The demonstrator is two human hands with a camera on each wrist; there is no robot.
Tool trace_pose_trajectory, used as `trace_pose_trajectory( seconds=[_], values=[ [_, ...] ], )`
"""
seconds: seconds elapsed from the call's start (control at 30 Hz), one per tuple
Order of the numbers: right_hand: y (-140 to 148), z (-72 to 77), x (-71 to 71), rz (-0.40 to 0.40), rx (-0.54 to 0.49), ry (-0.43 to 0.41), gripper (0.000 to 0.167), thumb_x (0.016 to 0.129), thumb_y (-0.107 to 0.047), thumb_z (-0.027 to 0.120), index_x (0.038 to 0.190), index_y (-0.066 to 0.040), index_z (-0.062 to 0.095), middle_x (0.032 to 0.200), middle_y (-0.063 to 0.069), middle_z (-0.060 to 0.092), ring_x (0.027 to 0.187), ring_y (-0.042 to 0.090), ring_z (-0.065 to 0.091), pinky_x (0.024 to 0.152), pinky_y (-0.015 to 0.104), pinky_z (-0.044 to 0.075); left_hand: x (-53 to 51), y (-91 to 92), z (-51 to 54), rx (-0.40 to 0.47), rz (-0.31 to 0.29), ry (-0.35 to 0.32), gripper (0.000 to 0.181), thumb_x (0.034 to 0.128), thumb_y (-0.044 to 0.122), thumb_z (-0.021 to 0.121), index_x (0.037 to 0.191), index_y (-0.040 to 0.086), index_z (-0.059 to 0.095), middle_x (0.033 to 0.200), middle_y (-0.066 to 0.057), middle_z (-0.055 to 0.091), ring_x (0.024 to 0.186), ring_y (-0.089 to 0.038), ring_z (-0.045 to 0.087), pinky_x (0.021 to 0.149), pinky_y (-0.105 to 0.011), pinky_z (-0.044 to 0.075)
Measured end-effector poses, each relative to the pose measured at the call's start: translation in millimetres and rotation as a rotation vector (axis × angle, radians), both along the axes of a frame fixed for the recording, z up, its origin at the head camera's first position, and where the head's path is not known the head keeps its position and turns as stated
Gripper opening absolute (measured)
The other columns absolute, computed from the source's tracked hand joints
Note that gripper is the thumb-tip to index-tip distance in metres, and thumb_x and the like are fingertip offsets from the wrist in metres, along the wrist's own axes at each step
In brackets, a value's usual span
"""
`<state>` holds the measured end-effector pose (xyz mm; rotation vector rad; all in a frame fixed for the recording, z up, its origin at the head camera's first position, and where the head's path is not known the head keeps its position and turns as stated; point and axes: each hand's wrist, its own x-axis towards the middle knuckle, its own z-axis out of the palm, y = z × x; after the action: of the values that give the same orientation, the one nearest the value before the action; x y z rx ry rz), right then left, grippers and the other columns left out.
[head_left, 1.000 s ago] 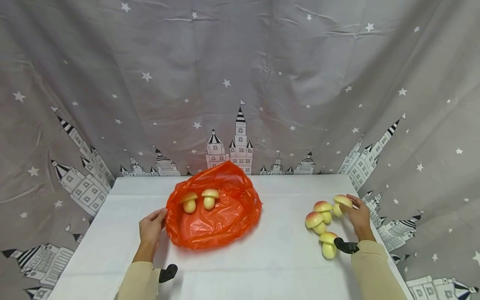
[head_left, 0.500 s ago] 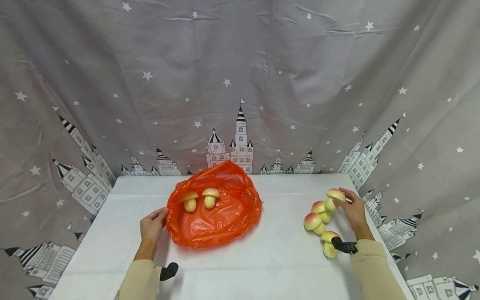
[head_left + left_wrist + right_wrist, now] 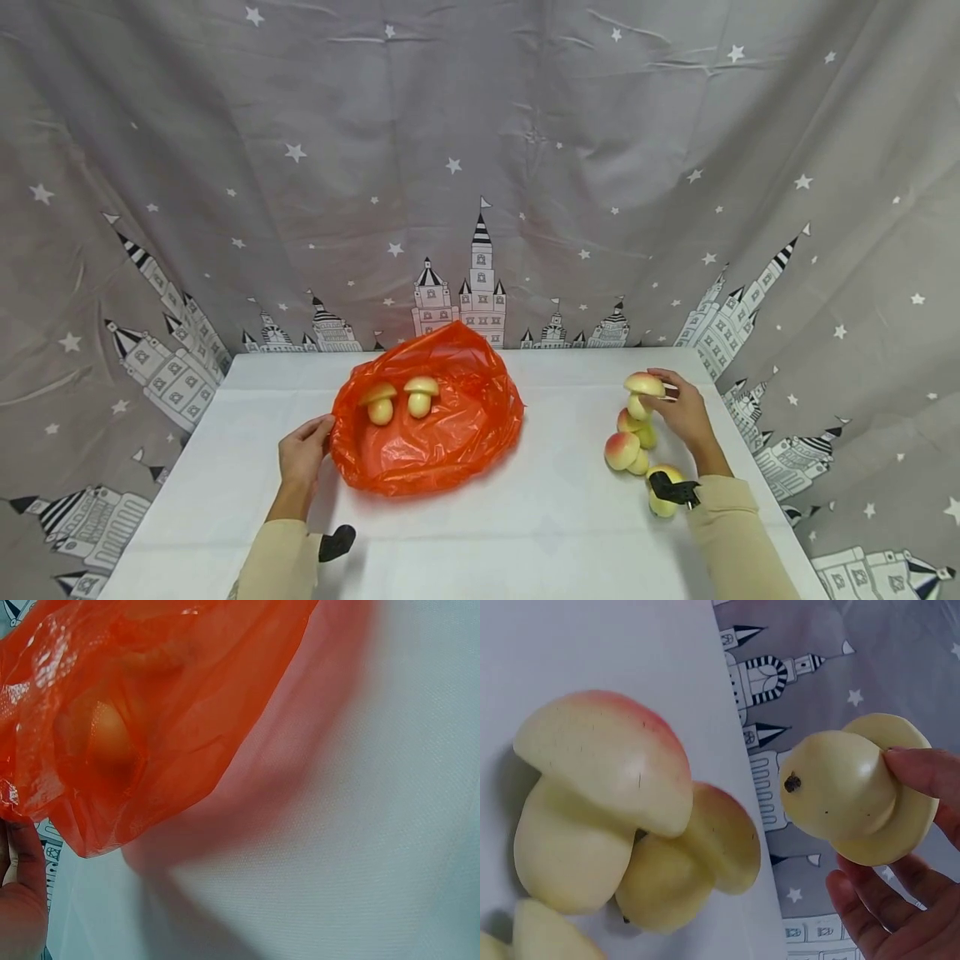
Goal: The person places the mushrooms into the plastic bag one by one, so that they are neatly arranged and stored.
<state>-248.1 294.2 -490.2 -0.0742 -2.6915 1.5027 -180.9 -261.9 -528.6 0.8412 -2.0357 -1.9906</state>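
With thumb and fingers, my right hand (image 3: 686, 412) holds a toy mushroom (image 3: 840, 787) by its cap, raised off the table in the right wrist view. Below and left of that hand, several more yellow mushrooms with reddish caps lie close together, among them one mushroom (image 3: 622, 450) at the left and another (image 3: 663, 502) partly behind the wrist camera. My left hand (image 3: 300, 454) pinches the left rim of an orange plastic bag (image 3: 442, 450), which stands open. Inside the bag lie two mushrooms, a left one (image 3: 380, 410) and a right one (image 3: 420, 406).
A white cloth-covered table (image 3: 555, 508) bears everything. Behind it and at both sides hangs a grey curtain (image 3: 480, 100) printed with stars and castles. The bag's raised back edge reaches near the table's far edge.
My right hand has lifted a mushroom from the right end of the group and carried it leftward and up. The left hand and the bag have stayed in place.
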Motion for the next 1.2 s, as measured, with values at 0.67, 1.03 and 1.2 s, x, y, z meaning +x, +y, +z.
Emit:
trace_pose_trajectory(
  seconds=[0.67,1.03,1.2],
  values=[
    [-48.5,2.3,-7.2,0.172,-0.040,0.028,0.049,0.085,-0.004,0.070,0.132,-0.001,0.054,0.129,0.025,0.053,0.113,0.043,0.056,0.088,0.044,0.051,1.3,-0.7,2.1,-0.020,0.001,-0.018,0.047,0.0968,0.029,0.058,0.130,-0.005,0.056,0.089,0.014,0.059,0.077,0.004,0.058,0.072,-0.009,0.050],
    [-73.8,7.0,-12.6,0.215,0.007,0.020,0.048,0.085,-0.006,0.070,0.130,0.000,0.055,0.127,0.024,0.055,0.112,0.042,0.057,0.088,0.045,0.053,-1.8,0.1,2.3,-0.024,-0.008,-0.017,0.049,0.0959,0.031,0.059,0.130,-0.004,0.056,0.098,0.007,0.061,0.079,0.006,0.058,0.074,-0.007,0.049],
    [-85.3,6.1,-15.5,0.220,0.013,0.028,0.047,0.084,-0.008,0.070,0.128,-0.002,0.056,0.124,0.022,0.057,0.108,0.040,0.059,0.089,0.046,0.052,-2.3,-0.1,2.4,-0.015,-0.002,-0.012,0.049,0.0958,0.029,0.060,0.130,-0.006,0.055,0.089,0.013,0.060,0.076,0.006,0.058,0.072,-0.008,0.049]
  ],
)
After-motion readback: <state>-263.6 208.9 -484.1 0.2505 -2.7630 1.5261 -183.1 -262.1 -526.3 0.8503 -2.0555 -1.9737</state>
